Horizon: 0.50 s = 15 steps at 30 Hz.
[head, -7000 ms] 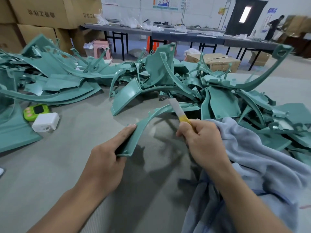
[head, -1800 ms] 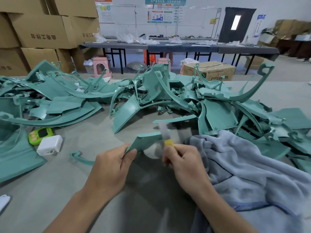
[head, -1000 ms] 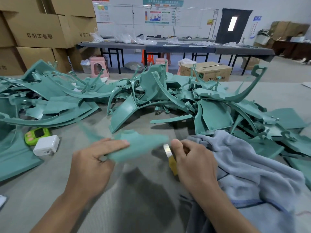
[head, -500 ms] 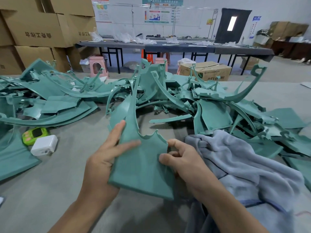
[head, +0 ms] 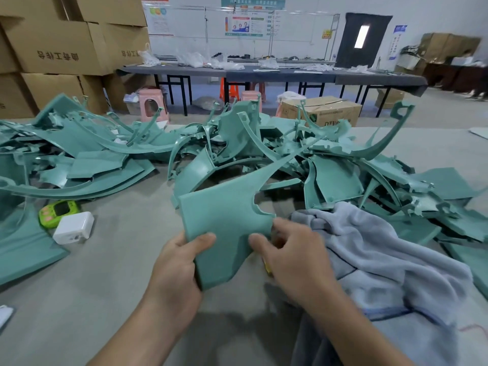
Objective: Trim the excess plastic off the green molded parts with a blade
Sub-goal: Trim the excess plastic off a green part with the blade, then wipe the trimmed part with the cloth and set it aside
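I hold one green molded part (head: 224, 215) up in front of me, its flat panel facing me and its long thin arm reaching up to the right. My left hand (head: 177, 262) grips the panel's lower left edge, thumb on the face. My right hand (head: 293, 257) pinches the panel's lower right edge with thumb and fingers. A sliver of the yellow blade handle (head: 268, 268) shows under my right palm; the blade itself is hidden.
A big heap of green parts (head: 330, 165) lies behind and to the right, another stack (head: 79, 154) to the left. A grey-blue cloth (head: 383, 254) lies by my right arm. A green gadget (head: 58, 210) and a white box (head: 74, 228) sit at left on the grey tabletop (head: 118, 273).
The part went from flat and blurred to upright, then turned so its thin arm now points up-right. The blade, earlier raised in my right hand, is now tucked under the palm.
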Each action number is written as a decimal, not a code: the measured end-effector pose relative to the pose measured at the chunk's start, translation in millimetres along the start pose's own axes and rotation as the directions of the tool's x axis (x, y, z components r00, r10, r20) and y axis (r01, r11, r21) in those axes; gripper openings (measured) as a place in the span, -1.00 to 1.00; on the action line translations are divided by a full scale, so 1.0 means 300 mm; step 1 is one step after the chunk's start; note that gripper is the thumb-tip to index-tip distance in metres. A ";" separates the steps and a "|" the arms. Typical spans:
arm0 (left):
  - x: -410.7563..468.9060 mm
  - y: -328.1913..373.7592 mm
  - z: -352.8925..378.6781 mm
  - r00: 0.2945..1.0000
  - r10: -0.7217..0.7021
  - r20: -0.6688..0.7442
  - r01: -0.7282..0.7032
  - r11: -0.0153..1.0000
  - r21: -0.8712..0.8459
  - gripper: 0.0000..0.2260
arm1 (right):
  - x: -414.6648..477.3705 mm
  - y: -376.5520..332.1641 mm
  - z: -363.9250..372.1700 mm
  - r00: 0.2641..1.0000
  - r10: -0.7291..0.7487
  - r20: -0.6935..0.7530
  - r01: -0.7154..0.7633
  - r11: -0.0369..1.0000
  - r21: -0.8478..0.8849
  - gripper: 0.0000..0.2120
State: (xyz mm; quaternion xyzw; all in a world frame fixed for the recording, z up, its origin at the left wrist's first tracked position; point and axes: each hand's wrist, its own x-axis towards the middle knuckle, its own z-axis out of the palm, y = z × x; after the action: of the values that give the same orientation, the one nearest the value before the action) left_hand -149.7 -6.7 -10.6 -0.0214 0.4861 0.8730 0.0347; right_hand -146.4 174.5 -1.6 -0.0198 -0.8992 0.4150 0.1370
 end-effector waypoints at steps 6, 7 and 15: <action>0.014 0.010 -0.013 0.939 0.267 -0.218 -0.223 0.952 0.209 -0.72 | 0.045 0.069 -0.183 0.958 -0.107 -0.265 -0.124 0.679 -0.723 -0.72; 0.018 0.008 -0.016 0.932 0.275 -0.235 -0.225 0.950 0.217 -0.72 | 0.047 0.087 -0.193 0.979 0.017 -0.204 -0.174 0.591 -0.787 -0.64; 0.025 0.013 -0.018 0.908 0.343 -0.240 -0.242 0.899 0.365 -0.71 | 0.093 0.096 -0.244 0.996 0.003 -0.094 -0.063 0.766 -0.639 -0.86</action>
State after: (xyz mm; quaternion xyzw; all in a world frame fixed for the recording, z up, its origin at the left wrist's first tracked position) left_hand -157.4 -13.0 -10.6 -0.0728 0.6213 0.7616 -0.1690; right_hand -156.2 251.8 28.6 -0.0993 -0.9794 0.0841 0.1542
